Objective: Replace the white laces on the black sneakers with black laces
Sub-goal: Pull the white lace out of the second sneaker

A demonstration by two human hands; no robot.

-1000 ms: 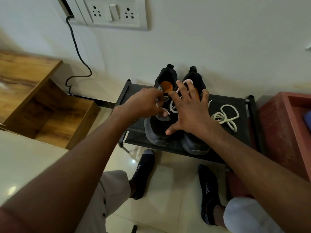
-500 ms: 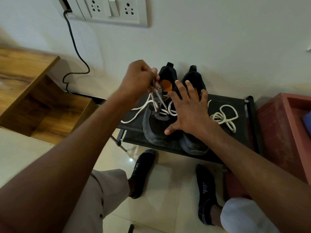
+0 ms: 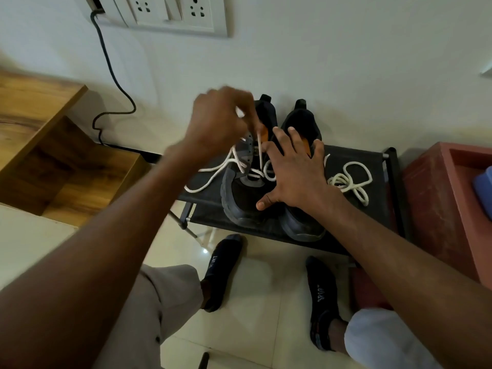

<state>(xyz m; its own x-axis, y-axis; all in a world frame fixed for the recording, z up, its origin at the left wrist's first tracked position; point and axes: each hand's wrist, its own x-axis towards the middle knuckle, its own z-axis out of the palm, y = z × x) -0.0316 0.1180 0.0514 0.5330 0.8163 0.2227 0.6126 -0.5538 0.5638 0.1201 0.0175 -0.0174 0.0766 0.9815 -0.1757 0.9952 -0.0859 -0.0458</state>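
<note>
The white lace (image 3: 257,145) is pinched by the left hand (image 3: 218,121) and runs straight down from it to the left sneaker (image 3: 245,198). The right hand (image 3: 292,174) is laid flat, fingers spread, on the sneakers, nearer the eyelets.

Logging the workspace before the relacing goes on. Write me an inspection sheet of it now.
Surface: black fabric shoe rack on a glossy tiled floor.
Job's things: two black sneakers side by side, left sneaker with its white lace partly pulled out; a loose white lace coiled on the rack beside the right sneaker. Black laces: nothing seen.
Clutter: nothing seen.
Grips: left hand pinches the lace, blurred; right hand lies flat across the sneakers.
Cables: black cable hangs from the wall socket plate.
Surroundings: wooden shelf, red box.
</note>
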